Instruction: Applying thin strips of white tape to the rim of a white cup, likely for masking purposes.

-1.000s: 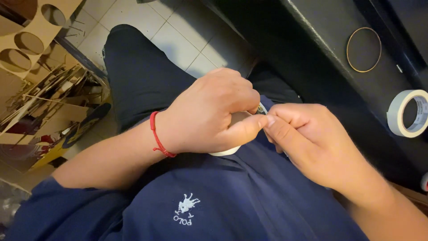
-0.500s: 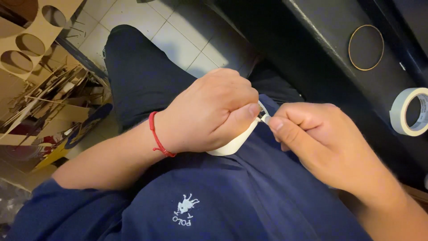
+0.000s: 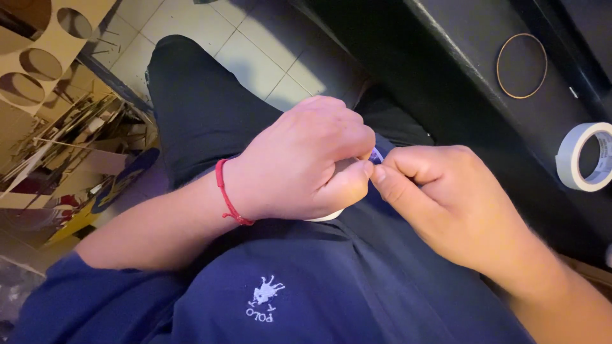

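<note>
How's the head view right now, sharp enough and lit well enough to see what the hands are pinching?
Head view: hands sharp and warmly lit, left hand curled over a white roll, right hand pinching beside it; the pinched bit is too small and hidden to identify. The black bench is dim, the tape roll bright but not glaring.

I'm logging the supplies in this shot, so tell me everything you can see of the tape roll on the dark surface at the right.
The tape roll is a white ring, papery-looking like masking tape, with a wide open core through which the dark surface shows. It stands tilted, its round face turned toward the camera, at the right edge of the picture, which crops its far side. Nothing but the surface touches it; both hands are apart from it, and a thin brown ring lies further back.
</note>
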